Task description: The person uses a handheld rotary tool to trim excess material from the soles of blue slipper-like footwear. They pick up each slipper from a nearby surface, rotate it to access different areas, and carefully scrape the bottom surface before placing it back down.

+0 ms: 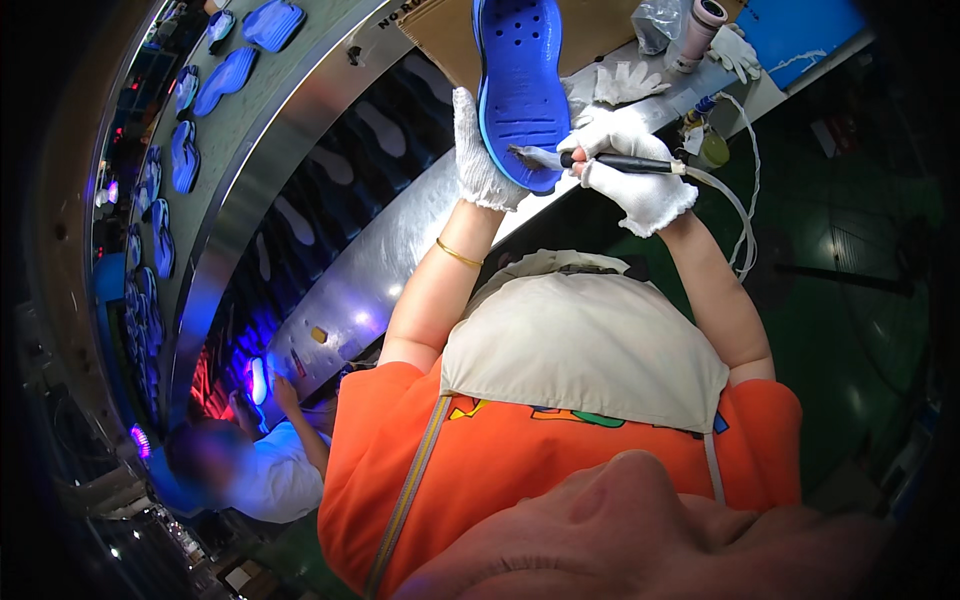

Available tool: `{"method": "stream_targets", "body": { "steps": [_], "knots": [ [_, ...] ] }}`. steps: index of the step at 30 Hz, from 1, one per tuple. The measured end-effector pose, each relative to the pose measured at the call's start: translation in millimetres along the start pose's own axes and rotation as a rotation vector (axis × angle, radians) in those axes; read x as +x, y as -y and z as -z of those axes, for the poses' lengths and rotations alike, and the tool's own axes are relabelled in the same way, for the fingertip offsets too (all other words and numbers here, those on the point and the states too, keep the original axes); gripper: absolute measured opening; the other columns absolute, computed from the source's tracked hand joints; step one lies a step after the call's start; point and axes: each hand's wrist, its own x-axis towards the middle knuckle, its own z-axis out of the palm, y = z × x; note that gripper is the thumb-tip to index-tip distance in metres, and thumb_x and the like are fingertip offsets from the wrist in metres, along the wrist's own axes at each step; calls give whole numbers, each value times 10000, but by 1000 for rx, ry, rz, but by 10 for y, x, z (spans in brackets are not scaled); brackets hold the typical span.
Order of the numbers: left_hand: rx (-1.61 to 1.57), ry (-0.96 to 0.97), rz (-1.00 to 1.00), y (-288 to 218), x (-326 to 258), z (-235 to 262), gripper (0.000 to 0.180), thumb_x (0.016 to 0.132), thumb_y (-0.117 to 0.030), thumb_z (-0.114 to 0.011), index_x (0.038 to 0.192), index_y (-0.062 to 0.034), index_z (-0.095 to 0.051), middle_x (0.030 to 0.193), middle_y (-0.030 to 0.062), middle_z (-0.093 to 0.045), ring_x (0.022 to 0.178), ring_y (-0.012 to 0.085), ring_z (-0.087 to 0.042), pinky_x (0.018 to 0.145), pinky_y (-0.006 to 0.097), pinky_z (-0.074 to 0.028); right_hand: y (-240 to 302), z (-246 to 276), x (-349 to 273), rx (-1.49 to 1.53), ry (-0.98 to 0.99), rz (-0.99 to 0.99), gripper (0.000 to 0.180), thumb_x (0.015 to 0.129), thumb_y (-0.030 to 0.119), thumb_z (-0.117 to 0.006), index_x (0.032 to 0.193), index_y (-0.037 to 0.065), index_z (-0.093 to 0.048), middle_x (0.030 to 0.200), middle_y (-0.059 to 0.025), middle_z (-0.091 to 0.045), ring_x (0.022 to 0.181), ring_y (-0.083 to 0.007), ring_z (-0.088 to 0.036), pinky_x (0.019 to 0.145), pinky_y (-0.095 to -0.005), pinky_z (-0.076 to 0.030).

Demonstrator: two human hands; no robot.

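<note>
Gripping the blue shoe sole (520, 85), left hand (480, 150) fingers clenched; right hand (635, 165) clasps a brush tool (600, 160).

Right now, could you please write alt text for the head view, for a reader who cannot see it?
A person's gloved left hand holds a blue clog-style shoe sole-up while the gloved right hand applies a hose-fed brush tool to its heel. Alongside curves a conveyor carrying more blue shoes.

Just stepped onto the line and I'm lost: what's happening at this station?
A person in white gloves holds a blue shoe sole up in the left hand. The right hand presses a brush tool, fed by a thin hose, against the sole's lower end. More blue soles lie along the curved conveyor to the left.
</note>
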Motion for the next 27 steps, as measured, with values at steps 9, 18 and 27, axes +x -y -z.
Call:
{"method": "stream_targets", "body": {
  "steps": [9,18,27],
  "knots": [
    [-89,60,104,-124,57,43,823,855,-672,-344,1401,-57,-313,1351,265,-401,1209,391,-458,1016,493,-389,68,41,50,-77,116,55,73,732,-20,-628,787,29,-628,832,-63,-635,810,-148,-603,770,-270,-476],
    [-63,152,166,-300,53,-66,739,902,-607,-332,1370,-35,-355,1288,266,-465,1128,350,-538,950,462,-464,152,36,-66,220,135,-264,115,769,1,-643,858,17,-572,869,-67,-638,751,-99,-583,716,-259,-486],
    [167,-67,288,-377,143,-160,501,935,-414,-472,1209,5,-513,1121,220,-597,975,296,-636,823,405,-554,233,-24,202,-359,313,70,128,691,-22,-656,802,33,-623,880,-68,-650,809,-138,-619,765,-269,-500]
  ]
}}
